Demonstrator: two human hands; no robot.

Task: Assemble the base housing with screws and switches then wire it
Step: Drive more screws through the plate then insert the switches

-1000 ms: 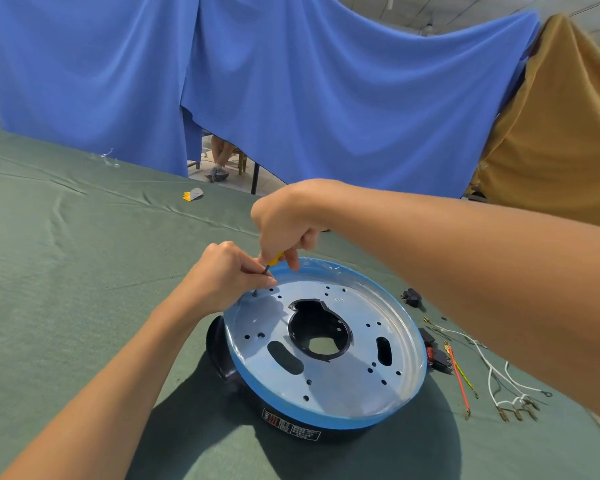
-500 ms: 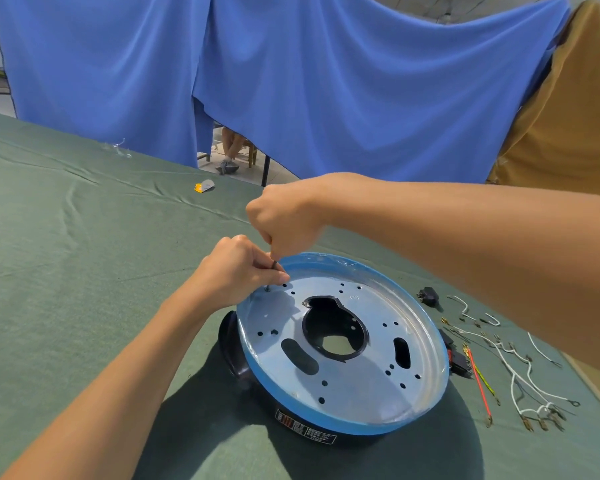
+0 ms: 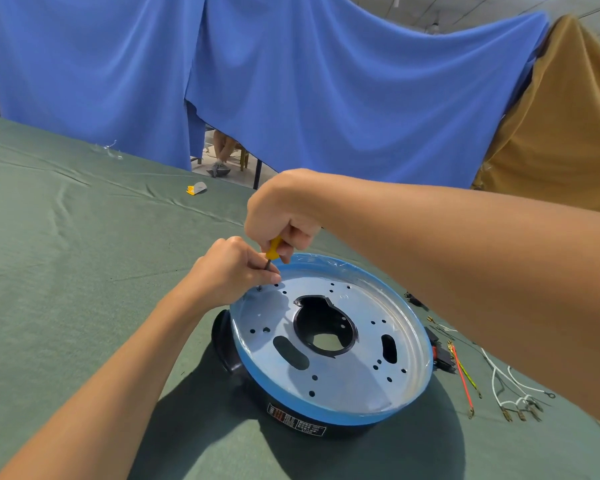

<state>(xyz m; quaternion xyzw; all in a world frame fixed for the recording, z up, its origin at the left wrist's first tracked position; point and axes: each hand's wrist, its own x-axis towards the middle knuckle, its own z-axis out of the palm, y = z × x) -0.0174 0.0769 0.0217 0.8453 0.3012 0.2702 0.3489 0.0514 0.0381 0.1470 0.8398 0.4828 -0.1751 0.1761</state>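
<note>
One cam only: head-worn, wide-angle, looking fwd and down across the table [image 3: 66, 258]. It's sitting close over the housing [image 3: 343, 382], which is filling the lower centre of the frame, seen from above at a slant. The curtain [image 3: 326, 98] is closing off the far bkgd.

the base housing [image 3: 354, 386] sits on the bench [image 3: 66, 271]. wires [image 3: 499, 379] lie right of it, switches [image 3: 442, 355] beside its right rim. at its far-left edge the screwdriver [image 3: 272, 250] stands, right hand [image 3: 281, 213] above left hand [image 3: 232, 271].
</note>
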